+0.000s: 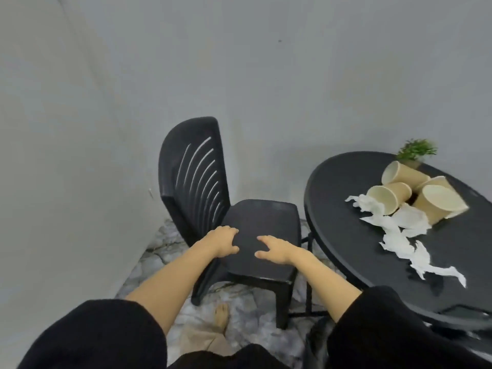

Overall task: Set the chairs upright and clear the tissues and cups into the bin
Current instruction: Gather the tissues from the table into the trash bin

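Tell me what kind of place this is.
Probably a small café or break corner: a round black table strewn with paper cups and tissues, a plastic chair, bare grey walls.

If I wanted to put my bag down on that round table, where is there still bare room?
The table is bare along its left side, between the rim by the chair and the tissues, and at the near right beyond the tissue trail. The far middle is crowded: tipped paper cups beside a small plant.
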### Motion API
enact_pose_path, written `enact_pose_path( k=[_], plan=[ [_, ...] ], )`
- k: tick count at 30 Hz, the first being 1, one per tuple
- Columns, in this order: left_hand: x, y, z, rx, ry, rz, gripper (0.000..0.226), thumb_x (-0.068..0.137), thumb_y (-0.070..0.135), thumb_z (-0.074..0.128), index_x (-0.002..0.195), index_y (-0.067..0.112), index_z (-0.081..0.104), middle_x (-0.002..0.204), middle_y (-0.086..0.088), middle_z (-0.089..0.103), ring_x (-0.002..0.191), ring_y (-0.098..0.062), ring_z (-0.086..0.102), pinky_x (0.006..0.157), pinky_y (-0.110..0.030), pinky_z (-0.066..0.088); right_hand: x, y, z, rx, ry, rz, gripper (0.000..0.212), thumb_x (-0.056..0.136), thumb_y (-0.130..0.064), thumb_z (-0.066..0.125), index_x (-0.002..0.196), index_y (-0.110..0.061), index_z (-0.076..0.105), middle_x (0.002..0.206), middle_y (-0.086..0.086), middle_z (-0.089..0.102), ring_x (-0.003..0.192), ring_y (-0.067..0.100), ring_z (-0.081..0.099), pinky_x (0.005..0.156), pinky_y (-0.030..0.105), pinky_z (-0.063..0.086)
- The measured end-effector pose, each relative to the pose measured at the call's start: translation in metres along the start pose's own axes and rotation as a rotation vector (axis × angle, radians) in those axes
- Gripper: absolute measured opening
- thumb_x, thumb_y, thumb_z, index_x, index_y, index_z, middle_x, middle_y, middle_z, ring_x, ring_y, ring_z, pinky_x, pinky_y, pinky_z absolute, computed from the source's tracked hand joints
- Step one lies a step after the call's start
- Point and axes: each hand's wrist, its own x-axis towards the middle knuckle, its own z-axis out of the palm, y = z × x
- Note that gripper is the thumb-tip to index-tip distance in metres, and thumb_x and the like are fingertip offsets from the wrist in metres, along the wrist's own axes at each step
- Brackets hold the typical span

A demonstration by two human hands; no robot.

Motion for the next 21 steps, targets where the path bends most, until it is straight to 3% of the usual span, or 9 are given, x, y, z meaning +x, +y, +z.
enact_pose_path(
  k=[4, 9, 12, 16, 21],
  plan=[
    [0.077, 0.042, -0.048, 0.119, 0.003, 0.247, 0.064, 0.092, 0.029, 0.052, 0.147, 0.011, 0.024, 0.153, -0.011, 0.03, 0.141, -0.028, 0.029, 0.115, -0.042, 0.029, 0.015, 0.032, -0.051, 0.111, 0.171, 0.138, 0.065, 0.093, -0.042, 0.044, 0.147, -0.02, 0.017, 0.157, 0.005, 0.019, 0.139, 0.027, 0.03, 0.115, 0.044, 0.023],
    [0.156, 0.107, -0.089, 0.265, -0.04, 0.565, 0.057, 0.09, 0.025, 0.055, 0.141, 0.006, 0.037, 0.144, -0.017, 0.045, 0.131, -0.03, 0.043, 0.108, -0.039, 0.037, 0.021, 0.071, -0.092, 0.25, 0.406, 0.347, 0.061, 0.091, -0.041, 0.047, 0.144, -0.019, 0.026, 0.151, 0.006, 0.032, 0.135, 0.027, 0.036, 0.107, 0.044, 0.03],
    [0.181, 0.142, -0.095, 0.345, -0.073, 0.705, 0.063, 0.091, 0.027, 0.055, 0.145, 0.008, 0.029, 0.15, -0.014, 0.036, 0.137, -0.03, 0.035, 0.112, -0.039, 0.032, 0.005, 0.087, -0.097, 0.35, 0.497, 0.475, 0.063, 0.092, -0.038, 0.047, 0.145, -0.017, 0.022, 0.153, 0.006, 0.029, 0.137, 0.025, 0.033, 0.11, 0.041, 0.028],
    [0.194, 0.18, -0.09, 0.359, -0.091, 0.905, 0.064, 0.091, 0.029, 0.054, 0.146, 0.012, 0.027, 0.152, -0.009, 0.032, 0.14, -0.026, 0.03, 0.114, -0.04, 0.03, -0.021, 0.102, -0.088, 0.431, 0.619, 0.622, 0.06, 0.092, -0.033, 0.049, 0.145, -0.018, 0.024, 0.152, 0.005, 0.03, 0.138, 0.023, 0.03, 0.111, 0.039, 0.026],
    [0.202, 0.219, -0.08, 0.232, -0.108, 1.041, 0.059, 0.091, 0.026, 0.054, 0.144, 0.014, 0.031, 0.153, -0.006, 0.031, 0.139, -0.027, 0.03, 0.11, -0.042, 0.032, -0.047, 0.121, -0.073, 0.464, 0.809, 0.767, 0.052, 0.091, -0.027, 0.052, 0.139, -0.018, 0.035, 0.143, 0.005, 0.043, 0.128, 0.022, 0.043, 0.107, 0.037, 0.036]
  ],
)
